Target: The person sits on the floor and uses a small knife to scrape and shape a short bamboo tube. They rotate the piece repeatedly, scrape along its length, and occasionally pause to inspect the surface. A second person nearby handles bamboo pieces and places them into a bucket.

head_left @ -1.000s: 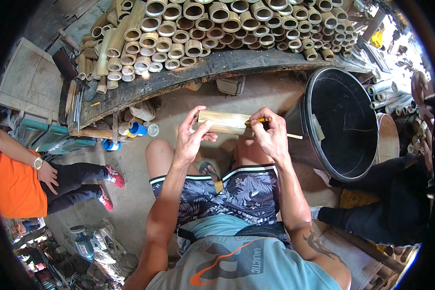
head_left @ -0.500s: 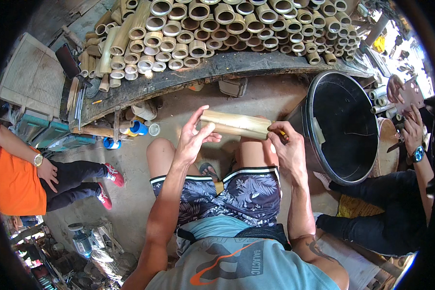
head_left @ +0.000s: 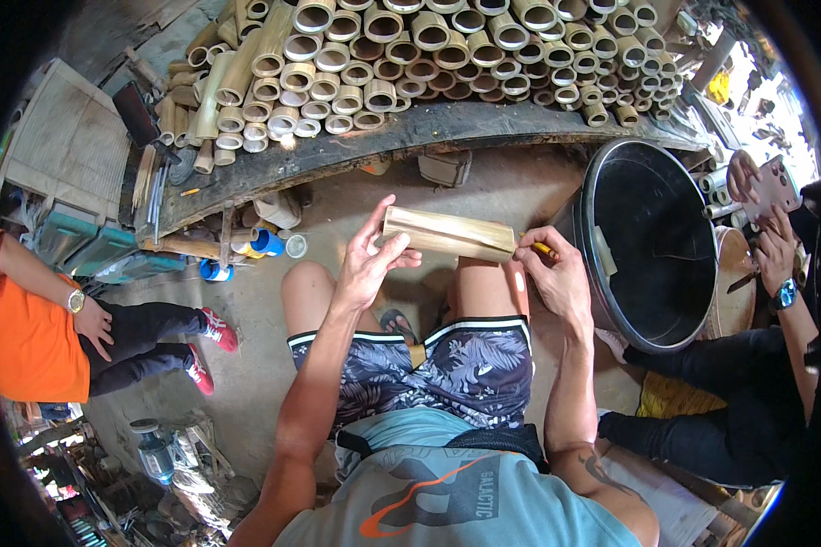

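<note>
A pale bamboo tube (head_left: 452, 235) lies almost level above my knees, its right end slightly lower. My left hand (head_left: 370, 264) grips its left end, thumb on the near side and fingers partly hidden behind. A dark streak runs along the side of the tube that faces up. At the right end is my right hand (head_left: 558, 278), its fingertips at or just off the tube's edge; I cannot tell if they touch. Between those fingers is a yellow pencil (head_left: 544, 249), partly hidden by the hand.
Cut bamboo tubes (head_left: 374, 96) are stacked on a dark curved bench (head_left: 337, 162) ahead. A large black tub (head_left: 602, 301) stands at my right. A person in orange (head_left: 32, 319) is at the left; another person's hand (head_left: 775, 251) at the right holds a phone (head_left: 777, 187).
The bamboo tube has turned about its length, so a darker streak now faces up. My right hand has drawn slightly to the right, and the pencil shows more clearly.
</note>
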{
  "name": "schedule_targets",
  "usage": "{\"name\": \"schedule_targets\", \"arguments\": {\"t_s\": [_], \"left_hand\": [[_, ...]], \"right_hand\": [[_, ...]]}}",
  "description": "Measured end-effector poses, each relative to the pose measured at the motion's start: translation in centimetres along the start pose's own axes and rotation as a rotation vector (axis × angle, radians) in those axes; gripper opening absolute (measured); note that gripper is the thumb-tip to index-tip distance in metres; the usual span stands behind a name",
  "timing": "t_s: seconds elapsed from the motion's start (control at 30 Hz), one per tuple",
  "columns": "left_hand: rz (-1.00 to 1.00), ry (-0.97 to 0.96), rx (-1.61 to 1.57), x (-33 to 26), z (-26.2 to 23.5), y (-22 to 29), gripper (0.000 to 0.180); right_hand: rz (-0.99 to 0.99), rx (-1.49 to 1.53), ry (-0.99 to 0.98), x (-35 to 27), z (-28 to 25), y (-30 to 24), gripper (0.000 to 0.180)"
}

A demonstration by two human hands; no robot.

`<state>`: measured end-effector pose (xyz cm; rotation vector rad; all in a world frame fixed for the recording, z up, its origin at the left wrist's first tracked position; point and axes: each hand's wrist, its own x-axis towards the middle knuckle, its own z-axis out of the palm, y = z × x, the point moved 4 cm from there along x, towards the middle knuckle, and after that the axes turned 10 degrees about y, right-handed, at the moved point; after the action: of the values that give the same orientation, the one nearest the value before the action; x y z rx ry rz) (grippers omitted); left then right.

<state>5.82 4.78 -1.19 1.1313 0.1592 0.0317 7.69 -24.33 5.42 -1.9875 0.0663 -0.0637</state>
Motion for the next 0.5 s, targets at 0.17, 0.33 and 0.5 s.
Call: {"name": "schedule_targets", "arguments": {"t_s": [0.17,0.33,0.5], "left_hand": [[0.027,-0.010,0.047,0.18,0.28,-0.04,0.073],[0.015,0.011,0.038,0.33,0.42,0.10,0.073],[0.005,0.020,0.018,0.33,0.64,0.34,0.072]], "right_hand": [[-0.094,-0.077,-0.021,-0.04,-0.13,-0.72,0.012],[-0.113,-0.089,-0.036,0.31,0.02,-0.72,0.013],[-0.158,-0.119,-0.042,0.35,-0.07,-0.62,0.012]]}}
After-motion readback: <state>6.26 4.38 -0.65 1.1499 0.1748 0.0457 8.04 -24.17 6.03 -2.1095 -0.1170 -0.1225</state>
